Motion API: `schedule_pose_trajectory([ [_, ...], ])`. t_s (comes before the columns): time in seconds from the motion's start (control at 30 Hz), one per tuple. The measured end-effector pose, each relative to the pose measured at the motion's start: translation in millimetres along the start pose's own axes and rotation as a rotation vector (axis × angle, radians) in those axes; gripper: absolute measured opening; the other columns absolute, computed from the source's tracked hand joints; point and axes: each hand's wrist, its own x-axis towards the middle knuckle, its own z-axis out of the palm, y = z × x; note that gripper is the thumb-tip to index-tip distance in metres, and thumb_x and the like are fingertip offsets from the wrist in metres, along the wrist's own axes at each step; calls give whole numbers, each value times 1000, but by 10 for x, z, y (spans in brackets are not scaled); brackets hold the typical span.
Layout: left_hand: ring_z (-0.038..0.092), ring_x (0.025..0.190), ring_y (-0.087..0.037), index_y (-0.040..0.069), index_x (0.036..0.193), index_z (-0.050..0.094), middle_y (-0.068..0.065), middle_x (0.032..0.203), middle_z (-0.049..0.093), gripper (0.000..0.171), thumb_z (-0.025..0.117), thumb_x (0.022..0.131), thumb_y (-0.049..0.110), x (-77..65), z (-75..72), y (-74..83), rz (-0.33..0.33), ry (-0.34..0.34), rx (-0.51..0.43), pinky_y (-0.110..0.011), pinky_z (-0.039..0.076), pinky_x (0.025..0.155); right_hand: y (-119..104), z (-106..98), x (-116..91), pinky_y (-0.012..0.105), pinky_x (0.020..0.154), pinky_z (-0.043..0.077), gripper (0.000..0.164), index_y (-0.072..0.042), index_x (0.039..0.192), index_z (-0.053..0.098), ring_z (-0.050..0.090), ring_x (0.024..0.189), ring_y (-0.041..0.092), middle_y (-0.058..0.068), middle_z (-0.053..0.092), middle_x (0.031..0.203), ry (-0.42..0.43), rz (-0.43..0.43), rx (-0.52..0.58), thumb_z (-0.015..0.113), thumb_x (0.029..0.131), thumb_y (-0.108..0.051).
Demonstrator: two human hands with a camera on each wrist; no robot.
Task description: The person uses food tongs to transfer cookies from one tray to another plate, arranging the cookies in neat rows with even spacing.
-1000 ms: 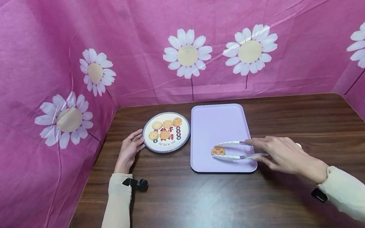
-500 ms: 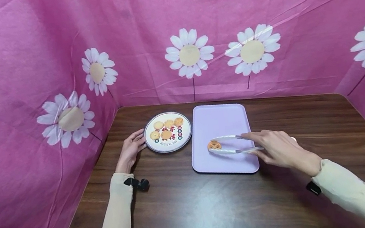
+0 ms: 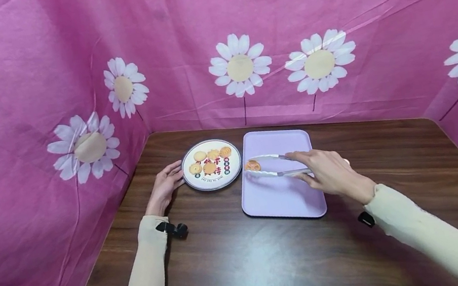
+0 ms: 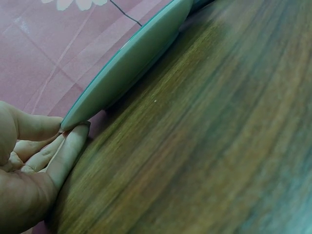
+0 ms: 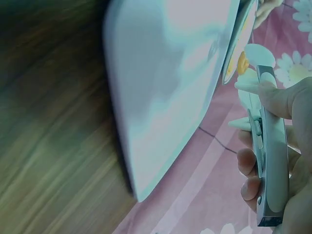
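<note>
My left hand (image 3: 163,189) pinches the left rim of a round white plate (image 3: 211,145) with a dark edge and printed red characters. In the left wrist view, thumb and fingers meet at the rim of the plate (image 4: 131,58). Several cookies (image 3: 209,168) lie on it. My right hand (image 3: 334,174) grips metal tongs with pale tips (image 3: 289,173), also seen as tongs (image 5: 274,151) in the right wrist view. Between the tips is a round, pretzel-like cookie (image 3: 252,165), over the left edge of a lilac tray (image 3: 283,199), near the plate.
Plate and tray stand side by side toward the back of a dark wooden table (image 3: 213,270). A pink cloth (image 3: 174,26) printed with white daisies hangs behind it and along both sides. A black wrist camera (image 3: 175,229) is strapped to the left sleeve.
My right hand has carried the tongs and the pretzel-like cookie leftward and away from me, from the tray's middle to its left edge. My left hand has stayed at the plate's rim.
</note>
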Motion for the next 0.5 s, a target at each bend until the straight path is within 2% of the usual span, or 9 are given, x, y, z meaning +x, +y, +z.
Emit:
schedule_pose_trajectory([
  [0.23,62,105,-1,1,159,39,-26,162,42,53,51,107,1,9,4,16,-8,11,-6,-12,56,81,-66,56,247,41,47,49,52,-19,139,65,65,74,20,10,80,110,10,-22,12,79,92,-37],
  [0.5,62,102,1,2,159,39,-26,162,41,54,52,107,2,13,-17,10,-24,14,4,-11,56,80,-153,178,542,48,54,55,52,-17,138,65,67,74,23,9,79,97,5,-52,10,81,90,-30],
])
